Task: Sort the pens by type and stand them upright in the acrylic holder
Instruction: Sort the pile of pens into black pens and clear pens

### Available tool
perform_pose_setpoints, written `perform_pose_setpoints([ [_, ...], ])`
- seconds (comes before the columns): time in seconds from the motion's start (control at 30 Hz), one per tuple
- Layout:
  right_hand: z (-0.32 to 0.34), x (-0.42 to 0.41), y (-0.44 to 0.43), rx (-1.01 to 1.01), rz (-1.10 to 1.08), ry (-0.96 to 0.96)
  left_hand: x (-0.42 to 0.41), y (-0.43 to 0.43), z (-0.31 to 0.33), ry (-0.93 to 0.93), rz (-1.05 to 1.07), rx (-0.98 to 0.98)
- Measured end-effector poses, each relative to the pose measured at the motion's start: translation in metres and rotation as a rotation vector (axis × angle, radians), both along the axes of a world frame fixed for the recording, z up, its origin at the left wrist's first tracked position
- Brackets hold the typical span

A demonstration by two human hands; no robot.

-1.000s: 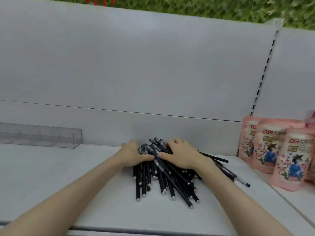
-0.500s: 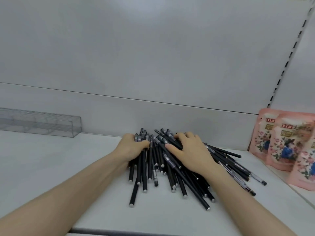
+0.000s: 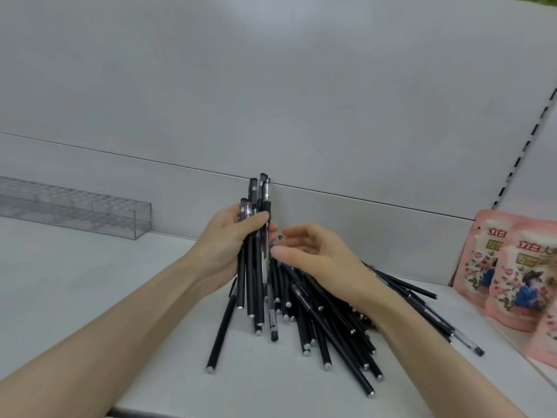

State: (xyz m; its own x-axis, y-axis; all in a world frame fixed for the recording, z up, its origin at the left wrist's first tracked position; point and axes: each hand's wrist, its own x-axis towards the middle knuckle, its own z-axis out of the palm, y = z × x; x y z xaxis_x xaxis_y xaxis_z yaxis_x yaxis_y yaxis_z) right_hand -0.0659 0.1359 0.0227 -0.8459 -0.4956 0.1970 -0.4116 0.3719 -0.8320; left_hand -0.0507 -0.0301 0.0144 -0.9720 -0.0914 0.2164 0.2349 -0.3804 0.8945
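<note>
Your left hand (image 3: 229, 239), flat on the pens half a second ago, now grips a bundle of pens (image 3: 251, 285) upright, roughly six in it. Your right hand (image 3: 316, 257) has lifted, fingers loose, holding nothing, over the pile (image 3: 331, 324) on the shelf (image 3: 90, 297); the pile is too tangled to count. One acrylic holder (image 3: 90, 212) stands well to the left, and at least three pink pouches (image 3: 512, 267) to the right.

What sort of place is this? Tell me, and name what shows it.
Most likely a shop's display shelving. The grey back panel carries a slotted upright, matching pink pouches stand side by side on the shelf, and a heap of black pens lies on it too.
</note>
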Motion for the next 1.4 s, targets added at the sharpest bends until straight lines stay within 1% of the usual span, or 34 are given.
perform_pose_setpoints([
  [0.07,0.004,-0.002,-0.006,0.011,0.074,-0.063,0.002,0.002,0.003,0.056,-0.046,0.021],
  [0.13,0.005,-0.002,-0.008,-0.048,0.101,-0.091,0.003,0.002,0.004,0.098,-0.045,0.042],
  [0.23,0.001,0.000,-0.008,-0.114,0.089,-0.069,0.005,0.005,0.001,0.110,-0.022,0.061],
  [0.33,0.004,0.002,0.000,-0.078,0.001,-0.052,0.002,0.009,-0.002,0.066,0.048,0.099],
  [0.4,0.007,-0.005,0.012,0.006,-0.166,0.013,-0.002,0.006,-0.004,0.032,0.131,0.164],
  [0.47,0.009,-0.011,0.023,0.199,-0.332,0.113,-0.005,0.002,-0.005,-0.006,0.166,0.190],
  [0.53,0.006,-0.012,0.029,0.438,-0.443,0.218,-0.005,0.001,-0.005,-0.026,0.128,0.222],
  [0.57,0.002,-0.012,0.029,0.498,-0.486,0.291,-0.005,0.003,-0.004,-0.030,0.091,0.238],
  [0.6,0.000,-0.010,0.027,0.481,-0.504,0.368,-0.004,0.005,-0.002,-0.025,0.055,0.241],
  [0.63,0.000,-0.007,0.024,0.396,-0.484,0.408,-0.002,0.007,-0.001,-0.010,0.025,0.225],
  [0.67,0.002,-0.003,0.020,0.272,-0.418,0.379,-0.001,0.009,0.000,0.014,0.004,0.200],
  [0.7,0.004,0.002,0.016,0.168,-0.318,0.281,0.001,0.010,0.000,0.042,-0.012,0.174],
  [0.73,0.005,0.006,0.011,0.112,-0.201,0.152,0.003,0.011,0.001,0.070,-0.021,0.150],
  [0.77,0.005,0.008,0.008,0.096,-0.085,0.042,0.005,0.011,0.002,0.095,-0.025,0.120],
  [0.83,0.000,0.010,0.002,0.057,0.093,-0.072,0.009,0.009,0.005,0.141,-0.031,0.039],
  [0.97,-0.006,0.012,-0.010,-0.129,0.251,-0.134,0.018,0.011,0.010,0.240,0.013,-0.255],
  [1.03,-0.007,0.015,-0.014,-0.141,0.341,-0.128,0.021,0.014,0.012,0.294,0.039,-0.350],
  [1.17,-0.013,0.017,-0.015,-0.138,0.385,-0.163,0.026,0.015,0.012,0.326,-0.011,-0.412],
  [1.23,-0.016,0.014,-0.016,-0.156,0.374,-0.202,0.027,0.011,0.014,0.306,-0.062,-0.430],
  [1.3,-0.017,0.013,-0.016,-0.154,0.362,-0.219,0.028,0.006,0.016,0.290,-0.110,-0.504],
  [1.33,-0.017,0.013,-0.016,-0.156,0.364,-0.225,0.029,0.004,0.017,0.279,-0.125,-0.543],
  [1.4,-0.016,0.014,-0.016,-0.176,0.399,-0.242,0.030,0.002,0.019,0.262,-0.163,-0.558],
])
